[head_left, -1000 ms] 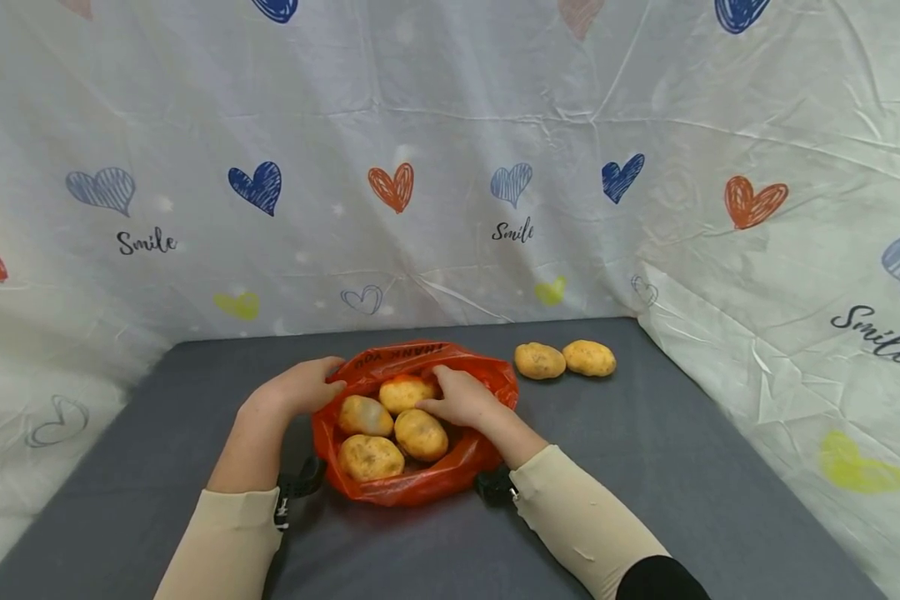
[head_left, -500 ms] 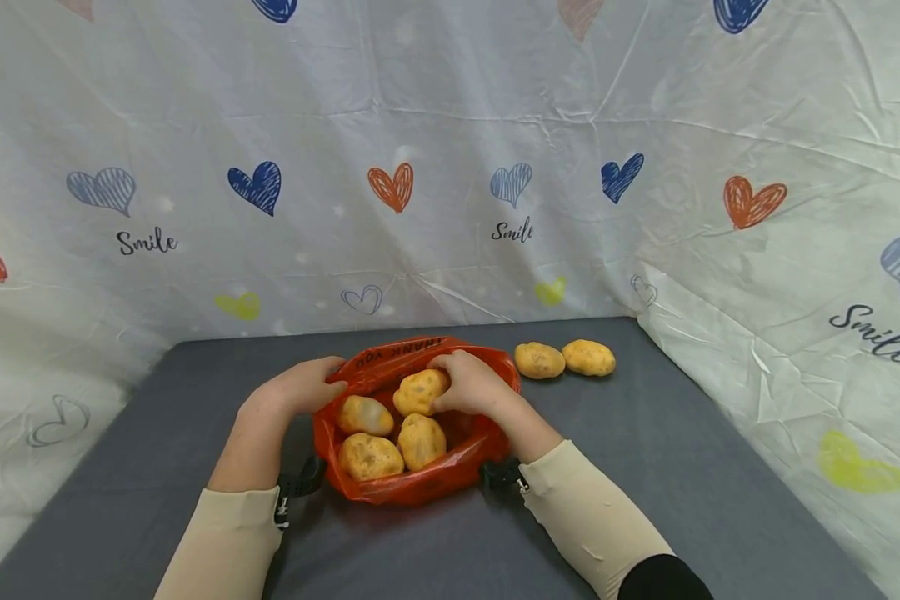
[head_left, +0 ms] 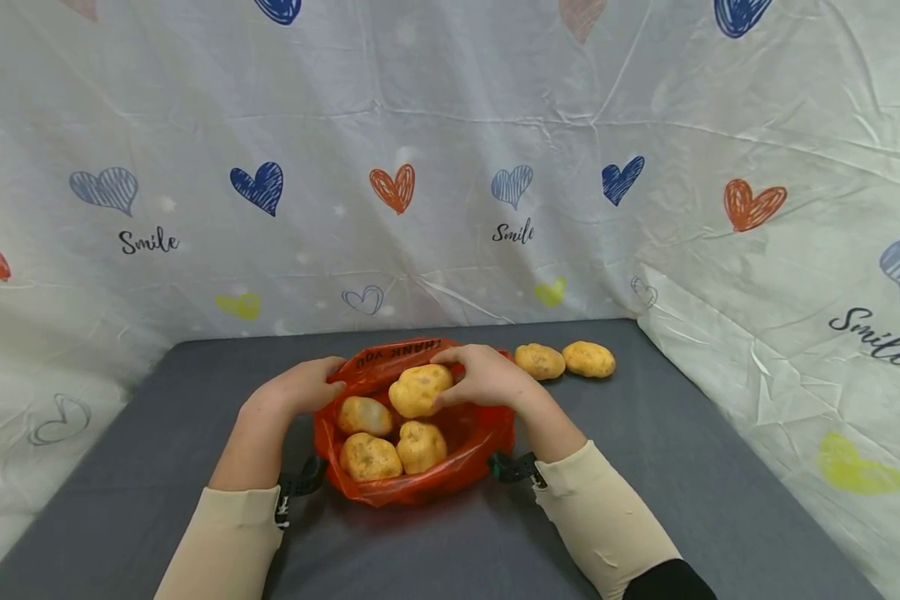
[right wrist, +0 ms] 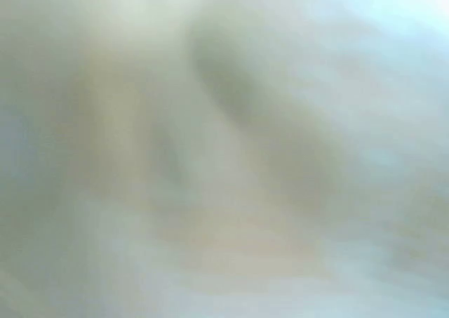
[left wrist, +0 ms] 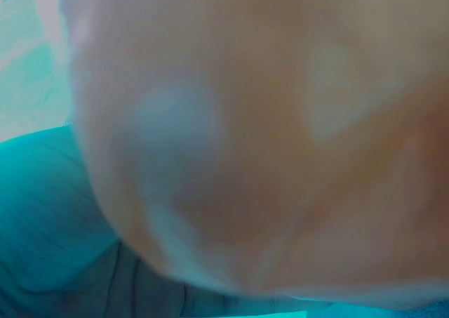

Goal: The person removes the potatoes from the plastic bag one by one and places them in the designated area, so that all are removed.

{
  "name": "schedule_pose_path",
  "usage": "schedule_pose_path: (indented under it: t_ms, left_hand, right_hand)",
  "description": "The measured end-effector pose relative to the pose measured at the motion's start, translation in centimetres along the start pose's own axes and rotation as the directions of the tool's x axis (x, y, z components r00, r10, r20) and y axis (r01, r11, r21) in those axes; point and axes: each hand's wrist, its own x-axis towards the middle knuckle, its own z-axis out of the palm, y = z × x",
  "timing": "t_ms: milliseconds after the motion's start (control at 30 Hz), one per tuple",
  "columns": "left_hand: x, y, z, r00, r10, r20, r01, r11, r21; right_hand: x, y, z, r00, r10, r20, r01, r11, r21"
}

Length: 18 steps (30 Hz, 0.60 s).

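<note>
A red plastic bag [head_left: 450, 482] printed THANK YOU lies with its mouth spread wide. My left hand [head_left: 298, 388] pinches its left rim between thumb and fingers. Over the bag's mouth, my right hand [head_left: 491, 379] grips a potato [head_left: 420, 391], thumb in front and fingers behind. Below it, inside the bag, rest a potato with a pale patch [head_left: 365, 416], a larger potato [head_left: 370, 457] at the front left and a knobbly potato [head_left: 422, 447]. In the left wrist view the bag fills most of the picture, blurred; the right wrist view is only blur.
Two potatoes lie on the grey table [head_left: 645, 467] behind the bag to the right: a nearer one [head_left: 540, 362], partly behind my right hand, and a farther one [head_left: 588, 359]. A white curtain [head_left: 450, 108] with printed hearts hangs along the back and sides.
My right hand has lifted a potato from among the others and drawn up and right with it. The knobbly potato has shifted and turned. My left hand stays at the rim.
</note>
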Motion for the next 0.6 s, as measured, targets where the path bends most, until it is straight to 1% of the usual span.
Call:
schedule_pose_path:
  t_ms: [133,300,467,600]
  left_hand:
    - [-0.2,0.0,-0.1,1.0,0.008,-0.001,-0.008,1.0,0.004]
    - [-0.3,-0.1,-0.1,1.0,0.008,-0.003,-0.008,1.0,0.02]
    - [-0.1,-0.2,-0.2,1.0,0.01,-0.005,-0.01,1.0,0.019]
    - [-0.1,-0.2,-0.2,1.0,0.011,-0.006,-0.011,1.0,0.015]
  right_hand:
    - [-0.7,0.0,-1.2,1.0,-0.017,0.009,0.017,1.0,0.024]
    - [-1.8,0.4,-2.7,0.998,-0.036,0.049,0.031,0.994,0.109]
    - [-2.6,0.7,-4.1,0.998,-0.013,0.062,0.0,0.98,0.198]
    - [-3.1,1.0,-4.8,0.998,-0.004,0.057,-0.01,0.971,0.239]
